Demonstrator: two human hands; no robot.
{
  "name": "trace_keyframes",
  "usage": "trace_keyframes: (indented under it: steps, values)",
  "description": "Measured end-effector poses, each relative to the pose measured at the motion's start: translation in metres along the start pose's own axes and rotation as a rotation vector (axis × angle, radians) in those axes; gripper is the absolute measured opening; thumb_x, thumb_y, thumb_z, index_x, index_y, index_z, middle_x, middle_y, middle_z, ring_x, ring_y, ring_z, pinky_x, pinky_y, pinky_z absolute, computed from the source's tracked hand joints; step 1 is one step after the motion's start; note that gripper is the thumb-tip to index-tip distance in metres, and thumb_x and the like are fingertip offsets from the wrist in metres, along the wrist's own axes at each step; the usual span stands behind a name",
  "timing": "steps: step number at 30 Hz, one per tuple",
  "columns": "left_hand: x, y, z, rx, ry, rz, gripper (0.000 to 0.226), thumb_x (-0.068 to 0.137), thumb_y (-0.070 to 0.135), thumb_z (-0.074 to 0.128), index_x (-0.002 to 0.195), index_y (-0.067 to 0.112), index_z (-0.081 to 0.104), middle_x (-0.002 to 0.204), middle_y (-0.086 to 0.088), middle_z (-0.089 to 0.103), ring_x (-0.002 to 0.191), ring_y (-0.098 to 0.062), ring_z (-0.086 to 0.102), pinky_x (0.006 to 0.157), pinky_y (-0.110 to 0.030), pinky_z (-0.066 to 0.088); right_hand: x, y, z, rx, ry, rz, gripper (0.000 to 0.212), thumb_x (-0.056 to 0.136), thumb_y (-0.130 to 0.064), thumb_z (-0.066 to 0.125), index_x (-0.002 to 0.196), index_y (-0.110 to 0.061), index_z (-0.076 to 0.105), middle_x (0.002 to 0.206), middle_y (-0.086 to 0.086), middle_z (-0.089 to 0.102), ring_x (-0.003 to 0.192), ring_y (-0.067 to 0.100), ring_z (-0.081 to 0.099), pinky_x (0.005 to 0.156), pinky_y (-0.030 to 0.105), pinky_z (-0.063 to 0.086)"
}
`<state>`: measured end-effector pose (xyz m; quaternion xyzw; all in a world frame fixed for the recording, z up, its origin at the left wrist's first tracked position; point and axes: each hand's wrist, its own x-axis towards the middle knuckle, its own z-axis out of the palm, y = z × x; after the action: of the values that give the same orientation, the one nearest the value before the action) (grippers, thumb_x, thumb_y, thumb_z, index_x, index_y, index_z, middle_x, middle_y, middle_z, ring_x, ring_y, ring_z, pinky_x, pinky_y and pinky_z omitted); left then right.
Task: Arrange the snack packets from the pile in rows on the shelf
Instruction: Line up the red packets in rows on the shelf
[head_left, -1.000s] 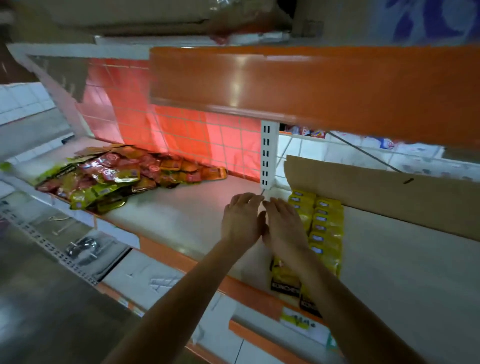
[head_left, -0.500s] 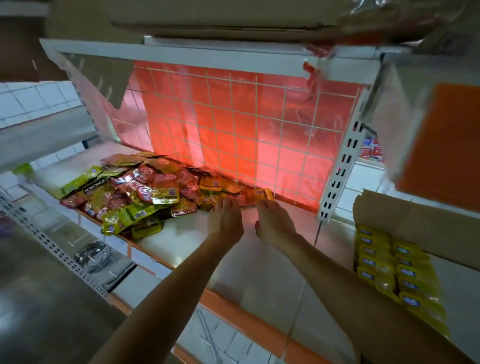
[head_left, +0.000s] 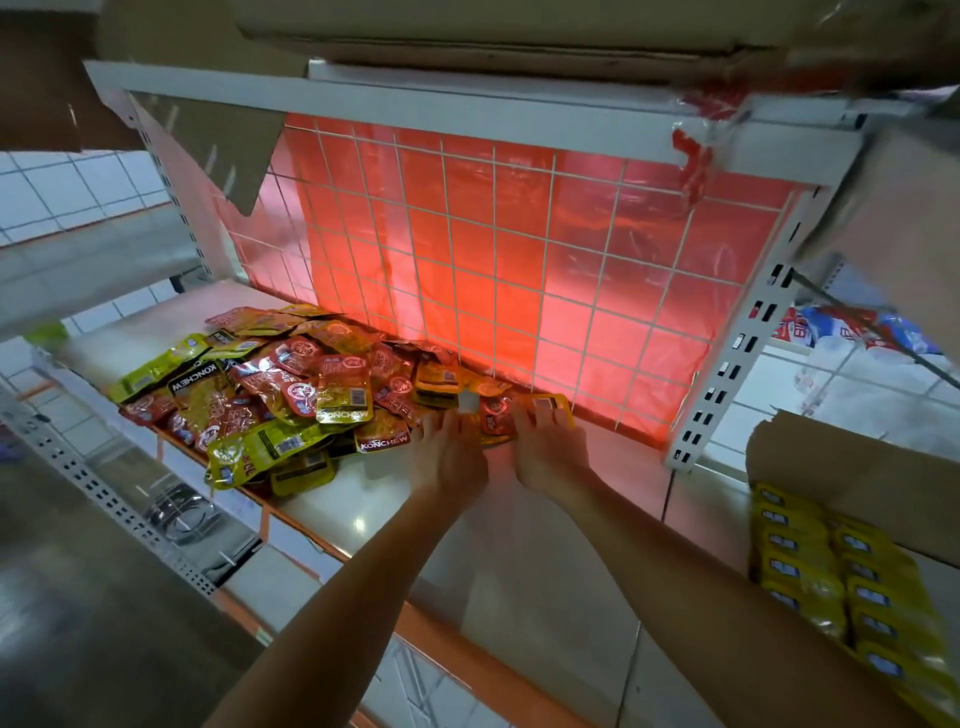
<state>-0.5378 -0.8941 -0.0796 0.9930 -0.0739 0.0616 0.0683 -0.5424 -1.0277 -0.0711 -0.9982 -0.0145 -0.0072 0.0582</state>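
Left hand (head_left: 449, 457) and right hand (head_left: 548, 452) have swung from the yellow rows (head_left: 841, 582) to the pile (head_left: 291, 395) on the shelf (head_left: 363, 499), fingers on its edge packets; whether either grip has closed is unclear. Most packets remain unarranged.

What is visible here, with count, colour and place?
Pile of foil snack packets: many, red and yellow, shelf's left part.
Rows of flat yellow packets: two rows, yellow, far right.
White shelf board: one, white, under both.
Red plastic sheet behind white wire grid: one, red, shelf's back.
Brown cardboard sheet: one, brown, behind the yellow rows.
Left hand: one, at pile's right end, grip unclear.
Right hand: one, beside it, grip unclear.
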Motion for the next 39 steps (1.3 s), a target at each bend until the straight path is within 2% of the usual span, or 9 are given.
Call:
trace_keyframes:
  steps: [9,15,18,20,25,29,32,35,39]
  values:
    - [-0.023,0.004,-0.001,0.005,-0.034,0.009,0.044,0.087,0.044,0.052,0.117,0.012,0.056,0.126,-0.009,0.052,0.12,-0.03,0.044,0.092,-0.037,0.039,-0.011,0.009,-0.016,0.022,-0.071,-0.011,0.059,0.082,-0.019,0.061,0.135,-0.019,0.036,0.136,0.004,0.042,0.125,0.032,0.035,0.093,0.043,0.041]
    - [-0.057,0.032,-0.003,0.075,0.106,0.16,0.008,0.068,0.017,0.058,0.065,0.012,0.063,0.056,-0.005,0.061,0.055,-0.027,0.057,0.045,-0.029,0.043,-0.056,0.02,-0.022,-0.009,-0.082,-0.057,0.054,0.092,-0.025,0.048,0.142,-0.036,0.032,0.134,0.002,0.039,0.12,0.034,0.039,0.09,0.041,0.043]
    - [-0.076,0.041,-0.005,0.087,0.12,0.204,0.012,0.069,0.012,0.074,0.074,0.011,0.063,0.061,-0.006,0.064,0.058,-0.028,0.059,0.049,-0.029,0.043,-0.083,0.035,-0.016,0.057,-0.01,-0.022,0.041,0.095,-0.026,0.04,0.135,-0.035,0.043,0.127,0.001,0.047,0.114,0.032,0.04,0.085,0.038,0.043]
    - [-0.089,0.05,-0.013,0.024,0.118,0.193,0.011,0.091,0.018,0.056,0.098,0.013,0.062,0.083,-0.006,0.07,0.075,-0.028,0.064,0.061,-0.032,0.045,-0.103,0.047,-0.018,0.104,0.084,-0.008,0.035,0.097,-0.025,0.038,0.13,-0.03,0.049,0.123,0.0,0.054,0.111,0.029,0.044,0.083,0.037,0.044]
    - [-0.105,0.077,-0.033,-0.481,0.106,0.088,0.022,0.1,0.023,0.041,0.103,0.009,0.058,0.091,-0.015,0.069,0.084,-0.037,0.064,0.067,-0.034,0.045,-0.141,0.067,-0.05,0.511,0.274,0.236,0.02,0.098,-0.018,0.039,0.107,-0.007,0.053,0.104,0.016,0.063,0.098,0.035,0.056,0.075,0.038,0.042]
    - [-0.119,0.102,-0.035,-1.155,-0.114,-0.139,0.027,0.101,0.016,0.043,0.081,0.012,0.061,0.068,-0.004,0.063,0.066,-0.026,0.061,0.052,-0.029,0.05,-0.171,0.085,-0.065,0.912,0.372,0.349,0.015,0.097,-0.013,0.039,0.09,-0.01,0.052,0.082,0.006,0.059,0.077,0.023,0.057,0.066,0.035,0.044]
    - [-0.134,0.119,-0.042,-1.554,-0.285,-0.252,0.027,0.101,0.016,0.045,0.085,0.01,0.066,0.073,-0.006,0.067,0.064,-0.02,0.062,0.051,-0.026,0.049,-0.193,0.098,-0.065,1.167,0.384,0.451,0.017,0.096,-0.015,0.04,0.091,-0.022,0.055,0.082,0.004,0.06,0.072,0.015,0.057,0.065,0.034,0.046]
    - [-0.144,0.13,-0.044,-1.672,-0.429,-0.191,0.015,0.096,0.011,0.053,0.094,0.006,0.068,0.085,-0.012,0.071,0.068,-0.021,0.066,0.053,-0.029,0.053,-0.215,0.109,-0.066,1.402,0.382,0.557,0.021,0.097,-0.012,0.042,0.095,-0.026,0.057,0.095,0.005,0.065,0.081,0.013,0.062,0.074,0.041,0.053]
    - [-0.154,0.146,-0.04,-1.728,-0.543,-0.084,0.023,0.082,0.001,0.067,0.105,0.002,0.066,0.094,-0.016,0.071,0.076,-0.026,0.068,0.058,-0.033,0.055,-0.246,0.12,-0.069,1.612,0.395,0.57,0.022,0.089,-0.002,0.056,0.102,-0.019,0.062,0.086,-0.001,0.068,0.072,0.008,0.065,0.056,0.02,0.051]
